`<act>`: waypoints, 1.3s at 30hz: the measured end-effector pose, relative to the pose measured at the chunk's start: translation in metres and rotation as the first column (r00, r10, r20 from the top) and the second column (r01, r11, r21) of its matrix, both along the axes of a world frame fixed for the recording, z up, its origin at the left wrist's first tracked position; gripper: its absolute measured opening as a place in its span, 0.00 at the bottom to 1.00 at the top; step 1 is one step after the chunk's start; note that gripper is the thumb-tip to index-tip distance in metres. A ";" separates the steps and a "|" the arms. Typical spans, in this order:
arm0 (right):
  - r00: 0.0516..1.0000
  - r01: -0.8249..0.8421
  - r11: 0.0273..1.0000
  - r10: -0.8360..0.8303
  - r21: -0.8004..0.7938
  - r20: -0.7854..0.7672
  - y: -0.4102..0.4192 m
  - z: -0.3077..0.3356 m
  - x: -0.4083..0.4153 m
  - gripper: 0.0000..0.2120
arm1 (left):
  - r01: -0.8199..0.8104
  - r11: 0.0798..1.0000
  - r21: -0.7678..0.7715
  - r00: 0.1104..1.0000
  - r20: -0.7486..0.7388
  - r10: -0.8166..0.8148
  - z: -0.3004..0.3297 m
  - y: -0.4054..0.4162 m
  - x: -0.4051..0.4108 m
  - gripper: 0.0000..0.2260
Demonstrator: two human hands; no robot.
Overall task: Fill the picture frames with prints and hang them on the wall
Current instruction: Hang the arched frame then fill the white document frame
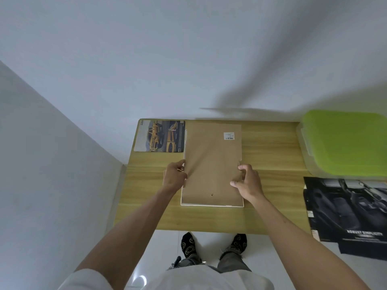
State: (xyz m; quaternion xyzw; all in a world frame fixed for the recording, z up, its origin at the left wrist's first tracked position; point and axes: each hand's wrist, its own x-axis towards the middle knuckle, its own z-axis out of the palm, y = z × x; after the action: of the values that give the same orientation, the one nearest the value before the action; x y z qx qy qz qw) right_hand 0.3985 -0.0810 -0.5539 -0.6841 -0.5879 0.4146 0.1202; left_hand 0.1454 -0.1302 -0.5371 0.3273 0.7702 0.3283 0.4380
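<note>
A white picture frame [211, 204] lies face down on the wooden table [270, 147], with its brown backing board [212, 162] on top. My left hand [174, 176] grips the board's left edge with curled fingers. At the right edge my right hand [247, 181] pinches the board. A white barcode label [229, 135] is stuck near the board's far right corner. A print of yellow cars [160, 136] lies flat at the table's far left corner, its right edge next to the frame.
A clear plastic box with a green lid [345, 141] stands at the table's right end. Dark car-interior prints [347, 208] lie in front of it, overhanging the table edge. A white wall rises behind the table and another on the left.
</note>
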 end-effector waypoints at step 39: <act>0.172 -0.763 0.527 0.724 -0.375 0.667 0.084 0.010 -0.051 0.77 | 0.542 0.424 -0.726 -0.004 -0.507 -0.862 0.007 0.092 0.005 0.47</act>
State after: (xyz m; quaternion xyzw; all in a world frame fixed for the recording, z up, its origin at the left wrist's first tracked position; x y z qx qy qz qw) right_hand 0.3474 0.0034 -0.5437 -0.4100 -0.8425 0.0739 -0.3416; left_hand 0.1508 -0.0383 -0.5296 0.7080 0.6299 -0.2850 0.1441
